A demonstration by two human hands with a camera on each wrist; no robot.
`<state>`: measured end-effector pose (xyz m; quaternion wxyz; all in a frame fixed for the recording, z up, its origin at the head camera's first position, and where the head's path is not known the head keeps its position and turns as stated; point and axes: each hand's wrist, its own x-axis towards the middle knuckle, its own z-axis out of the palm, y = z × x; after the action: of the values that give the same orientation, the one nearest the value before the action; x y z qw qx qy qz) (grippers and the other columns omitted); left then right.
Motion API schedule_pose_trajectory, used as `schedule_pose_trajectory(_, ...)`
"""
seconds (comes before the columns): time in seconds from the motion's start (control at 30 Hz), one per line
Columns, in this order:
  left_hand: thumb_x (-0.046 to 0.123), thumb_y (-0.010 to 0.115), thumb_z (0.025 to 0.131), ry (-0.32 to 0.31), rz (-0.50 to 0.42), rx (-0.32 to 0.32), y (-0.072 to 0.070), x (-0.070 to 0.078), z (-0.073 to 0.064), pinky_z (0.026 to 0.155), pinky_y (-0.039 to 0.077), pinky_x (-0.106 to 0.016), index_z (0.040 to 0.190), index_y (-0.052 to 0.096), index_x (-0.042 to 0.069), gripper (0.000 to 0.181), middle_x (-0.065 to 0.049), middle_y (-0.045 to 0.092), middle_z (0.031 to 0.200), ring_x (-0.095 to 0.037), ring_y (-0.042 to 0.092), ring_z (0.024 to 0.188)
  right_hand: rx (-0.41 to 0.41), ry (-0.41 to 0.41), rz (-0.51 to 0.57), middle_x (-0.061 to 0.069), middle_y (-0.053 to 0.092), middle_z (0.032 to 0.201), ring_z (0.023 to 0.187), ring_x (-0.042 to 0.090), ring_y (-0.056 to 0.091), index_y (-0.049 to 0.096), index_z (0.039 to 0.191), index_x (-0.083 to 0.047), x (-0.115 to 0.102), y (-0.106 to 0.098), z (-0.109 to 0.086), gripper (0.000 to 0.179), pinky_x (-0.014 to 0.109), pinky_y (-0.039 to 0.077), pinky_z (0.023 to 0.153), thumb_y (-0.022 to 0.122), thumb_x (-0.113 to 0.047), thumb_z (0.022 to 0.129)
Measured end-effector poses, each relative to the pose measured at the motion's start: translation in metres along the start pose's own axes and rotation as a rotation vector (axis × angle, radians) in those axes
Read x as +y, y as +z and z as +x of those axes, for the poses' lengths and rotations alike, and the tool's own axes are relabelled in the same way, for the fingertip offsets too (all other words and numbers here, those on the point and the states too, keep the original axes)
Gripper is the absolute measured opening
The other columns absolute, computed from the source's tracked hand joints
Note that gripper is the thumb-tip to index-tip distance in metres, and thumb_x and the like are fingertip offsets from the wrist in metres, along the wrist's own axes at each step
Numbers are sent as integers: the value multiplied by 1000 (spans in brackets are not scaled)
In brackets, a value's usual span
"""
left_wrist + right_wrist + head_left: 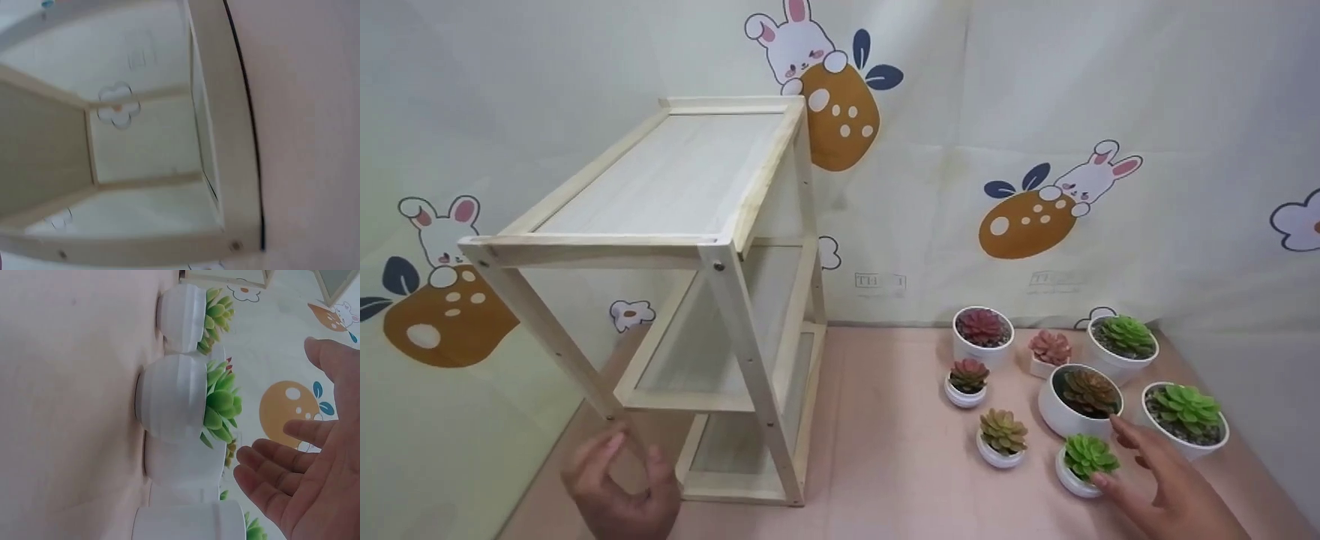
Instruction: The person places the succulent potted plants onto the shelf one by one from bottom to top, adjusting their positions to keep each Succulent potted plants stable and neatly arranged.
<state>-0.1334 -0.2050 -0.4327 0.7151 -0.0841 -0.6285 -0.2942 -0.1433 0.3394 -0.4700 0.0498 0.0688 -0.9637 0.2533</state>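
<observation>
My right hand (pixel 1170 476) hovers over a small bright green succulent (pixel 1089 454) in a white pot, thumb at its leaves in the head view. In the right wrist view the fingers are spread, with nothing gripped, beside the ribbed white pot (pixel 174 396). Just behind it stands a larger white pot (pixel 1072 412) with a brownish succulent (pixel 1089 390). Down at the front left leg of a pale wooden three-tier shelf (pixel 720 405), my left hand (pixel 611 511) hangs with loosely curved fingers, holding nothing. The left wrist view shows mainly the shelf's frame (pixel 225 112).
Around the right hand are a dark red succulent (pixel 982 327), a pink one (pixel 1050 347), a small reddish one (pixel 969 375), a yellowish one (pixel 1003 431), and green ones (pixel 1123 335) at the back and right. A patterned cloth (pixel 915 225) hangs behind the pink tabletop (pixel 885 435).
</observation>
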Motion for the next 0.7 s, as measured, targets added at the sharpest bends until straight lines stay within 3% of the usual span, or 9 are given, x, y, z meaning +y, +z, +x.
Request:
schedule_pose_trajectory(0.07,25,60,98,-129,46,-79,-11,-16,-3,103,37,-16,110,45,-16,45,5,54,121,-1,48,118,-17,15,-3,27,55,143,118,46,62,42,152,4,2,0,0,88,66,54,92,78,-49,91)
schedule_pose_trajectory(0.2,1,65,91,-389,34,-339,-33,-39,-5,101,38,-13,140,36,-10,58,17,37,140,-2,45,122,-49,41,-3,29,55,142,118,47,62,40,152,5,5,0,0,92,65,56,88,77,-52,91)
schedule_pose_trajectory(0.3,-11,69,88,-570,-28,-488,-43,-47,-2,97,42,-9,150,33,-2,73,14,40,141,-6,48,121,-86,61,-2,31,52,144,119,49,61,37,154,5,6,1,1,96,63,58,83,76,-56,91)
schedule_pose_trajectory(0.43,-8,71,92,-759,-27,-589,-51,-52,1,92,46,-7,149,39,2,67,9,49,130,-8,54,116,-124,75,4,31,50,146,120,48,61,35,155,6,9,2,3,99,60,58,82,75,-58,90)
schedule_pose_trajectory(0.53,-5,73,93,-830,-5,-617,-53,-54,1,87,52,-9,141,47,1,55,5,55,119,-8,59,108,-145,85,8,32,50,147,120,47,61,34,155,6,10,2,4,100,59,58,84,74,-59,90)
schedule_pose_trajectory(0.7,-4,75,92,-829,11,-650,-58,-58,0,79,57,-13,128,57,1,41,1,59,108,-7,63,96,-177,105,11,31,50,146,119,44,61,33,156,6,11,3,6,102,58,58,85,73,-61,90)
